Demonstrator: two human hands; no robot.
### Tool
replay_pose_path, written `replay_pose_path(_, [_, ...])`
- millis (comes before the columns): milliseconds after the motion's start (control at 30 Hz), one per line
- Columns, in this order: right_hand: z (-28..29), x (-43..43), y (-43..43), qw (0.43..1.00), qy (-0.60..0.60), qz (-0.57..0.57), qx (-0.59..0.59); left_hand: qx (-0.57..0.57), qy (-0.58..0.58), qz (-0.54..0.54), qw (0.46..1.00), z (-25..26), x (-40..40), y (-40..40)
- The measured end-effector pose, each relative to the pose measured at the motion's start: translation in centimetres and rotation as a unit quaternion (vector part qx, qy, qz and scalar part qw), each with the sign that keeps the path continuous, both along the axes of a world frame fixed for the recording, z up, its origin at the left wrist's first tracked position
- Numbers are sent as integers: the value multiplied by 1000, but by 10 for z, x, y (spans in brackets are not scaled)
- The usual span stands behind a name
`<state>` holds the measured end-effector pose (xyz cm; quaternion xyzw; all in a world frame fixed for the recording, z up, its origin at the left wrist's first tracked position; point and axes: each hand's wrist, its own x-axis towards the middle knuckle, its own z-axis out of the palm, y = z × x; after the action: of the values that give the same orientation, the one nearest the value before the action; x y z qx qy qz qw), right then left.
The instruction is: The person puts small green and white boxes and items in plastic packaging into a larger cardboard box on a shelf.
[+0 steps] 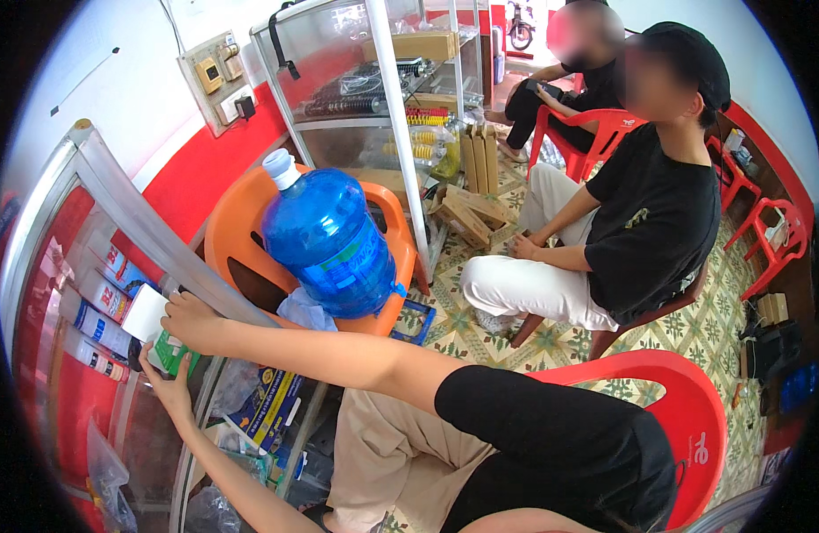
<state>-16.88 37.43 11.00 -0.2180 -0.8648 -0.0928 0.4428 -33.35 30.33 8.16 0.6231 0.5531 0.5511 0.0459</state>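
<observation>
At the left, in front of the glass-fronted display cabinet, a small white-and-green box (143, 318) is between my hands. My right hand (193, 324) grips its upper right side with bent fingers. From below, my left hand (169, 393) holds the green end, thumb and forefinger spread around it. My fingers hide part of the box. Just behind it stand several spray cans (105, 293) and bottles, seen beside the glass.
An orange chair (226, 220) bears a large blue water bottle (329, 240). Packaged goods (266, 406) lie in the cabinet below my right forearm. A person (649, 220) in black sits nearby; another sits farther back. Cardboard boxes (466, 216) lie by the shelving.
</observation>
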Motion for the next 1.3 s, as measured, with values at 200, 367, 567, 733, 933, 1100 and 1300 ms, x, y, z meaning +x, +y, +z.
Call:
replay_pose_path(200, [-19, -6, 4, 983, 165, 78, -10, 124, 208, 130, 962, 13, 29, -11])
replay_pose_path(367, [-21, -5, -4, 977, 196, 85, 9, 84, 254, 143, 953, 18, 29, -15])
replay_pose_path(567, [-17, 2, -8, 963, 222, 154, -7, 100, 242, 149, 954, 20, 39, -19])
replay_pose_path(733, [-20, 7, -1, 966, 223, 134, -8, 95, 296, 164, 936, 19, 44, -15])
replay_pose_path(933, [-20, -3, -7, 968, 223, 113, 5, 91, 302, 176, 932, 20, 37, -23])
replay_pose_path(1100, [-20, 14, -5, 970, 215, 117, -1, 89, 302, 159, 936, 21, 52, -17])
replay_pose_path(1300, [-24, -10, -6, 967, 238, 90, -14, 84, 300, 175, 934, 25, 44, -28])
